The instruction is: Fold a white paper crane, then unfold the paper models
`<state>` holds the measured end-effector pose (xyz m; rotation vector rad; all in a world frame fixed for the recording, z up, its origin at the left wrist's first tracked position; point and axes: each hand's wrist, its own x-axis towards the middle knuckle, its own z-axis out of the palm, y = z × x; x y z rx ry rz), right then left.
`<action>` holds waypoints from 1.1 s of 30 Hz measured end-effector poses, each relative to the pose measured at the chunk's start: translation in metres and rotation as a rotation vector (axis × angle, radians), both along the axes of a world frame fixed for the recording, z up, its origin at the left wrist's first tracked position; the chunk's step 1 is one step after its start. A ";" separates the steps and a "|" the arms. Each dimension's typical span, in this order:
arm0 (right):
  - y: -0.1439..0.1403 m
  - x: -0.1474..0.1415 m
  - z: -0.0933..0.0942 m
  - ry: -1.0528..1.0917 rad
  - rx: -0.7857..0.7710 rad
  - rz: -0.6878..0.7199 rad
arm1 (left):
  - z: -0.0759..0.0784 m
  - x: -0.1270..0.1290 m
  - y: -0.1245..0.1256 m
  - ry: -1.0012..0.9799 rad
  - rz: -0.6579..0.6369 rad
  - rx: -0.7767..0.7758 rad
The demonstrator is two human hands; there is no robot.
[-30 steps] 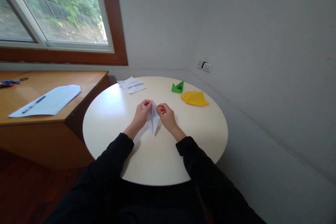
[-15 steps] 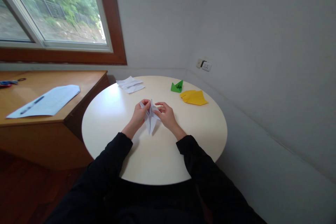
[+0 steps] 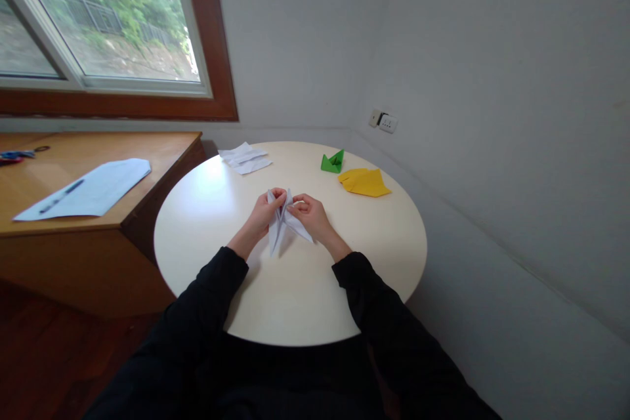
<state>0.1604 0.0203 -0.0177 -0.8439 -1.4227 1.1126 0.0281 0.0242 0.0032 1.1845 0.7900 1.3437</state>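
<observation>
- Left hand (image 3: 262,215) and right hand (image 3: 309,215) each close their grip on a white folded paper (image 3: 281,226), pinching its far end
- Two pointed flaps splay toward the near side above the round surface (image 3: 207,210)

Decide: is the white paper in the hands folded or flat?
Folded: the white paper shows creases and pointed flaps, pinched between left hand and right hand.

Both arms wear long black sleeves of a soft, matte cloth that end at the wrists. The left hand (image 3: 260,218) and right hand (image 3: 311,217) are bare, with no gloves, rings or watch showing. Dark clothing also covers the lap below.
</observation>
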 end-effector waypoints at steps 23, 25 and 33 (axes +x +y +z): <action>0.004 0.003 0.002 0.085 0.012 -0.202 | -0.014 0.001 0.007 0.255 0.178 0.037; 0.004 0.003 0.002 0.094 -0.001 -0.199 | -0.014 0.001 0.006 0.244 0.148 0.021; 0.001 0.002 0.005 0.143 -0.029 -0.091 | -0.012 0.000 0.005 0.168 0.102 -0.003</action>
